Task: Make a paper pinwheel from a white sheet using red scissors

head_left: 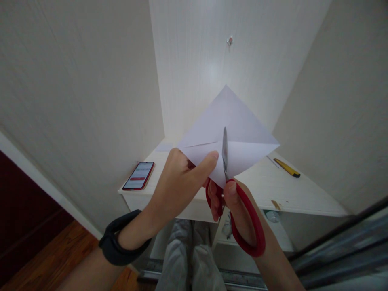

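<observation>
A white square of paper (pixel 239 117) is held up cornerwise above the white shelf, with a crease across its middle and a slit at the left of it. My left hand (pixel 190 169) pinches the lower left part, thumb on top and fingers hidden beneath. In my right hand (pixel 232 198) are scissors (pixel 250 222) with red handles, thumb through one loop and fingers in the other. One blade lies over the paper, pointing away toward its centre; the other blade is hidden under the sheet. The lower corner sits between the blades.
On the white shelf (pixel 254 190), a phone (pixel 138 176) with a lit screen lies at the left. A yellow cutter knife (pixel 287 167) rests at the right, and a paper piece (pixel 164 147) lies at the back left. White panels enclose the back and sides.
</observation>
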The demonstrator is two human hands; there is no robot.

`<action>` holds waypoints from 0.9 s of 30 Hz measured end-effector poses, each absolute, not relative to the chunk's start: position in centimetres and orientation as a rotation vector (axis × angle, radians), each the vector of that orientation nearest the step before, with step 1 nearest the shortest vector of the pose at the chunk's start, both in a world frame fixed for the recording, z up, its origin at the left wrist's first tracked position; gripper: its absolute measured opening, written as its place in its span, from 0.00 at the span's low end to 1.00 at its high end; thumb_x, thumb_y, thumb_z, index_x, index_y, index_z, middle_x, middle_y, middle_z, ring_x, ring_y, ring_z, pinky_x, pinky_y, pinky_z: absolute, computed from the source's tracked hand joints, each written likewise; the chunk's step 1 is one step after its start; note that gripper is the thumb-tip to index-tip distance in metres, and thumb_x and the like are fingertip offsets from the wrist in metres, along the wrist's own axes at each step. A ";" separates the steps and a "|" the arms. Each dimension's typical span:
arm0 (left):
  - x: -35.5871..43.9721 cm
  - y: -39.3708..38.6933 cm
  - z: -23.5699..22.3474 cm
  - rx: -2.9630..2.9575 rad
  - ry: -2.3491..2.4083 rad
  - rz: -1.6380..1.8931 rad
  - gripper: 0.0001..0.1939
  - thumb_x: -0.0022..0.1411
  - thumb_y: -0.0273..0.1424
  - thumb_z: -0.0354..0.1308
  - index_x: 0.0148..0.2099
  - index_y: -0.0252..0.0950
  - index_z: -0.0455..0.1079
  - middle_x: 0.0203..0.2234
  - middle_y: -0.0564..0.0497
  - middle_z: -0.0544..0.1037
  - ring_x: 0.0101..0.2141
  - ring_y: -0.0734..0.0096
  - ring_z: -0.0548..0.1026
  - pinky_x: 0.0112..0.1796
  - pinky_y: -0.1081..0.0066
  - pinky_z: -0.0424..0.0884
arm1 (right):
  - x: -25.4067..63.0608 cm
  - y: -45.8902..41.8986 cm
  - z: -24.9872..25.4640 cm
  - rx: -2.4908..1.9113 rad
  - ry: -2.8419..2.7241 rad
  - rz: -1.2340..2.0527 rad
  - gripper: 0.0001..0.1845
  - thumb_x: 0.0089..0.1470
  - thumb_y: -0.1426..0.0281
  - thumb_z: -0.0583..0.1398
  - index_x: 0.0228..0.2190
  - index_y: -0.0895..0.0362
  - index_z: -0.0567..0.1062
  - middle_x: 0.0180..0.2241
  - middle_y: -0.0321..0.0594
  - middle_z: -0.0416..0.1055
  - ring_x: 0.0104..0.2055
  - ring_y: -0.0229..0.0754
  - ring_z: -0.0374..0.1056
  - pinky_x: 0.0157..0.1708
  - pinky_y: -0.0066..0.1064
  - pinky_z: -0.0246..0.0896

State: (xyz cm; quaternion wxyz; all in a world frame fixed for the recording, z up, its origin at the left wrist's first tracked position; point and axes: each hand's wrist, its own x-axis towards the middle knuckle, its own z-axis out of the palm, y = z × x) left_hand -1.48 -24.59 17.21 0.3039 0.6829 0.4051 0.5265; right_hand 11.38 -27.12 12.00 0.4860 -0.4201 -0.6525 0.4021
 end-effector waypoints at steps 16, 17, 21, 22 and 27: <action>-1.0 -24.9 17.5 1.809 1.165 1.548 0.17 0.58 0.36 0.54 0.21 0.38 0.55 0.15 0.58 0.62 0.17 0.79 0.62 0.16 0.77 0.57 | 11.7 -27.5 11.8 -1.035 -1.591 1.006 0.41 0.47 0.30 0.43 0.26 0.56 0.66 0.20 0.39 0.66 0.20 0.38 0.62 0.19 0.30 0.57; -1.0 -24.9 17.6 1.785 1.163 1.562 0.17 0.58 0.37 0.54 0.21 0.38 0.55 0.15 0.58 0.62 0.16 0.79 0.61 0.16 0.77 0.57 | 11.7 -27.5 11.8 -1.028 -1.590 1.014 0.40 0.47 0.30 0.44 0.26 0.56 0.65 0.20 0.39 0.65 0.20 0.37 0.61 0.19 0.30 0.56; -0.7 -25.0 17.8 1.762 1.188 1.599 0.16 0.57 0.35 0.53 0.20 0.38 0.55 0.15 0.58 0.62 0.17 0.79 0.62 0.16 0.77 0.58 | 11.8 -27.5 11.8 -1.032 -1.595 1.021 0.39 0.48 0.31 0.44 0.25 0.55 0.64 0.20 0.37 0.64 0.20 0.36 0.60 0.19 0.30 0.55; -0.7 -25.0 17.8 1.771 1.192 1.602 0.16 0.57 0.35 0.53 0.20 0.38 0.55 0.15 0.58 0.62 0.16 0.79 0.62 0.16 0.77 0.58 | 11.8 -27.5 11.8 -1.028 -1.603 1.019 0.39 0.48 0.31 0.44 0.25 0.55 0.64 0.20 0.37 0.64 0.20 0.37 0.60 0.19 0.30 0.55; -0.9 -25.1 17.8 1.805 1.198 1.580 0.17 0.58 0.35 0.53 0.20 0.38 0.54 0.14 0.57 0.62 0.16 0.78 0.62 0.16 0.77 0.58 | 11.6 -27.5 12.3 -0.951 -1.657 0.945 0.38 0.52 0.34 0.44 0.31 0.56 0.68 0.23 0.38 0.65 0.24 0.39 0.59 0.24 0.32 0.55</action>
